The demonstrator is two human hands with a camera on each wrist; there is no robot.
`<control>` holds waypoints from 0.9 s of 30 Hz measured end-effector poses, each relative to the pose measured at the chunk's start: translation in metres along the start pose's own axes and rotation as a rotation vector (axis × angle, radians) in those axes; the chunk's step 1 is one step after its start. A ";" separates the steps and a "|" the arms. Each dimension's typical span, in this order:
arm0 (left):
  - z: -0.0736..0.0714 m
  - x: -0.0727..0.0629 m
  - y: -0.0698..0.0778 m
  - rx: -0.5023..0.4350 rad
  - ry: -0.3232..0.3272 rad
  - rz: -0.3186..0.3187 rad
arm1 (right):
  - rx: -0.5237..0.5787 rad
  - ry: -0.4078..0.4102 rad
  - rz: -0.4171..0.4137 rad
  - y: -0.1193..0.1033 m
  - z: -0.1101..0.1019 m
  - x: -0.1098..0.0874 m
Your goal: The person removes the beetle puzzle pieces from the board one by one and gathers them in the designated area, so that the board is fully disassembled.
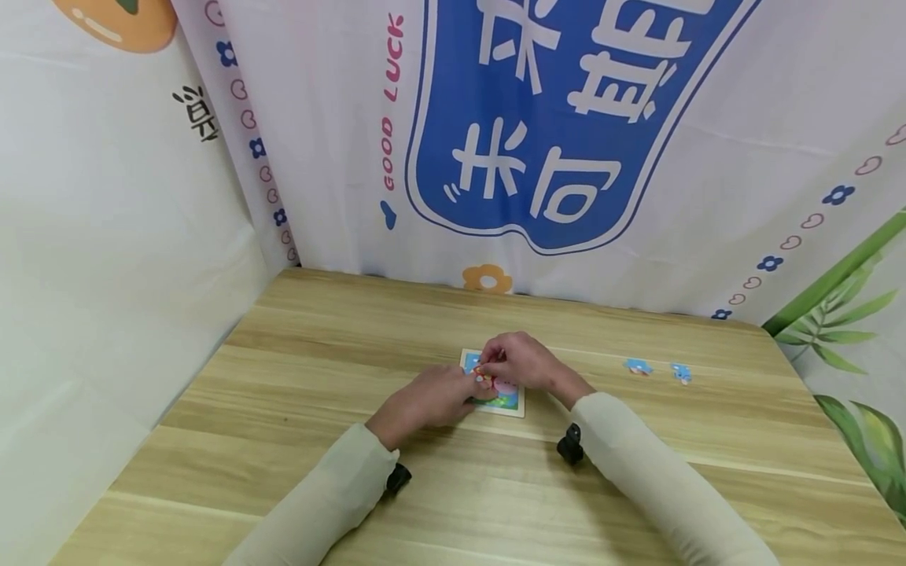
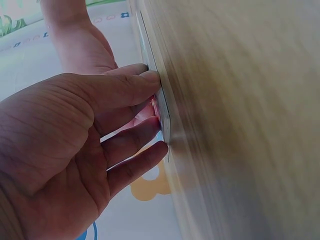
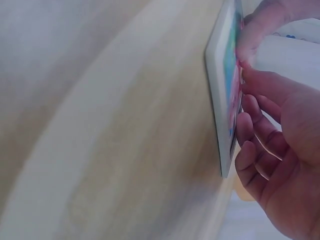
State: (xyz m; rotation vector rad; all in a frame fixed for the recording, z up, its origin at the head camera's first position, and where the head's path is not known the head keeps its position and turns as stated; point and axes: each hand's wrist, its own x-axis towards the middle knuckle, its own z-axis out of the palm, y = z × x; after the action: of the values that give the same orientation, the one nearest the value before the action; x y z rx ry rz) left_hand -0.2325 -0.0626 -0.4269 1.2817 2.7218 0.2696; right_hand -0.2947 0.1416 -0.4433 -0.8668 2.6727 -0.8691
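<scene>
A small framed jigsaw puzzle [image 1: 511,410] with a pale border and a bright cartoon picture lies flat on the table. My left hand [image 1: 437,395] rests at its left side; in the left wrist view, the thumb [image 2: 142,84] and fairly straight fingers touch the board. From the far side, my right hand [image 1: 522,362] reaches over the picture. Its thumb and forefinger pinch a small red-and-orange puzzle piece [image 1: 478,371], mostly hidden by the fingers. In the right wrist view, the other fingers [image 3: 245,155] curl loosely beside the board's pale edge [image 3: 216,90].
Two loose blue puzzle pieces, one nearer [image 1: 639,366] and one farther right [image 1: 682,373], lie on the wooden table [image 1: 318,354]. A printed white curtain [image 1: 325,157] hangs along the table's back edge. A white wall covering [image 1: 106,275] borders the left side.
</scene>
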 end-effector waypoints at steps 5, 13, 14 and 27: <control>0.000 0.000 0.000 -0.004 -0.002 -0.004 | -0.045 0.018 -0.022 0.000 0.000 0.002; 0.000 -0.001 0.001 -0.010 -0.014 -0.013 | -0.114 0.054 -0.039 -0.003 0.002 0.000; 0.000 -0.001 0.001 -0.012 -0.012 -0.012 | -0.125 0.062 -0.041 -0.003 0.003 0.000; 0.002 0.000 -0.001 0.010 -0.014 -0.010 | -0.222 0.144 -0.056 0.000 0.009 -0.002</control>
State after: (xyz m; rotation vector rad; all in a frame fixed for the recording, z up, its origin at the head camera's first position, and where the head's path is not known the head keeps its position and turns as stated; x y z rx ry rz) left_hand -0.2327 -0.0626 -0.4289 1.2670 2.7206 0.2460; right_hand -0.2902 0.1382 -0.4500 -0.9638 2.9256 -0.6785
